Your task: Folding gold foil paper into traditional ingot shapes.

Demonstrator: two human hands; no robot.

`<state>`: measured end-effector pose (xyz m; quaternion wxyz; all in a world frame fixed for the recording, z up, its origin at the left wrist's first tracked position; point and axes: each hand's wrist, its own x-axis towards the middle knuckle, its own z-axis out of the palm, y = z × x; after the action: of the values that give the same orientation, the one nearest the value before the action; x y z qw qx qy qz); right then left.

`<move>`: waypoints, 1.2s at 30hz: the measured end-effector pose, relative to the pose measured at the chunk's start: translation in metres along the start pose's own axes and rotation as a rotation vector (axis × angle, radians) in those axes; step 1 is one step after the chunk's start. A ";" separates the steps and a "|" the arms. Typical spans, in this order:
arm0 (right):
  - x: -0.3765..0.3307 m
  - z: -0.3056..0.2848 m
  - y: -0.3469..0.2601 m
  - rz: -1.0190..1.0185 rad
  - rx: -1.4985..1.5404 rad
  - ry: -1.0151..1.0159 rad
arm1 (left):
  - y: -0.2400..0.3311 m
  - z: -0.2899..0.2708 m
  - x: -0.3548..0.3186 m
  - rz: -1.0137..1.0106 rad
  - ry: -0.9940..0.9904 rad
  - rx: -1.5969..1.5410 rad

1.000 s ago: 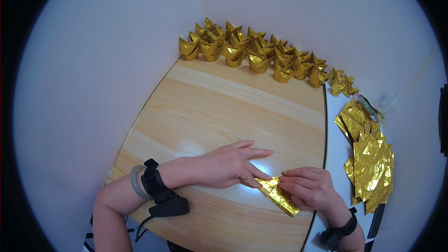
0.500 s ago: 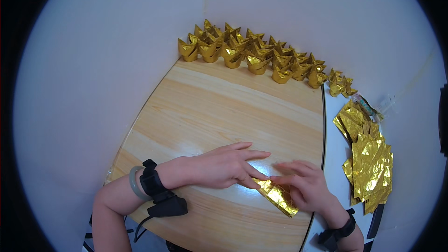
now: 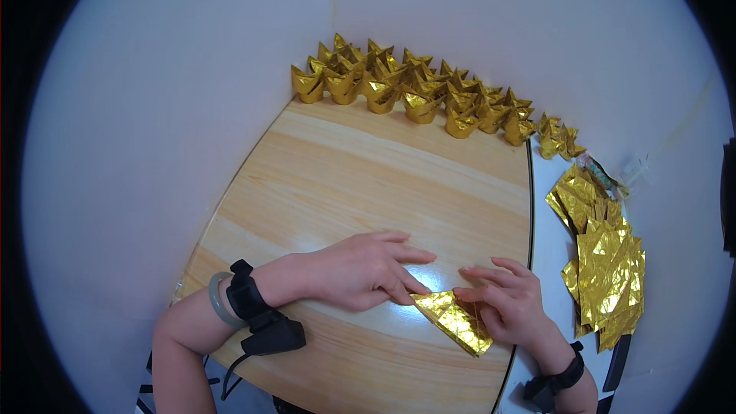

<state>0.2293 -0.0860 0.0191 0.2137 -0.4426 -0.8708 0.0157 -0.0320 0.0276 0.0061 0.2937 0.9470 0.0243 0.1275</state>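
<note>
Where the light wooden tabletop [image 3: 360,176] curves toward its near right edge, a folded piece of crinkled gold foil paper [image 3: 454,320] lies flat on the wood, pinned between the person's two hands.

Left hand [image 3: 360,270]: palm down on the table, fingers extended and close together, pointing right; the fingertips press on the left corner of the gold paper. A black wrist-strap device with a trailing cord [image 3: 257,314] and a pale green bangle [image 3: 216,300] sit on this forearm.

Right hand [image 3: 506,303]: palm down just right of the paper, fingers slightly spread and bent, the tips resting on the upper right edge of the fold. Whether any finger pinches the paper from below cannot be told. A black wristband [image 3: 553,385] circles this wrist.

Far edge of the table: a dense row of finished gold foil paper ingots [image 3: 418,92], upright, touching one another, running from far left toward the right along the white wall [image 3: 192,69].

Right of the table: a white side surface [image 3: 548,245] bearing a loose stack of flat gold foil sheets [image 3: 606,261], well apart from the hands. A few more small gold folded pieces [image 3: 558,138] sit at its far end.
</note>
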 end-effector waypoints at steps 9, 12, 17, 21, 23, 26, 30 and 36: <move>0.005 0.000 -0.006 -0.016 -0.021 -0.019 | -0.007 0.004 0.004 -0.051 0.279 -0.097; 0.010 0.000 -0.007 -0.078 -0.044 -0.054 | -0.002 0.009 0.006 0.029 0.272 -0.026; 0.009 -0.001 -0.008 -0.111 -0.040 -0.154 | -0.003 0.010 0.007 0.077 0.211 0.014; 0.007 -0.008 -0.014 -0.120 -0.119 -0.276 | -0.001 0.007 0.008 0.102 0.200 0.063; 0.005 -0.010 -0.018 -0.118 -0.142 -0.300 | 0.000 0.006 0.006 0.114 0.209 0.082; 0.004 -0.013 -0.025 -0.095 -0.176 -0.345 | 0.001 0.005 0.006 0.130 0.200 0.126; 0.003 -0.012 -0.028 -0.054 -0.163 -0.392 | 0.004 0.012 0.014 0.161 0.221 0.162; 0.000 -0.004 -0.025 -0.030 -0.177 -0.371 | 0.010 0.032 0.020 0.076 0.141 0.109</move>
<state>0.2116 -0.1022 0.0283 0.0101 -0.4362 -0.8996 0.0175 -0.0046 0.0044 -0.0087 0.2342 0.9506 0.0159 0.2034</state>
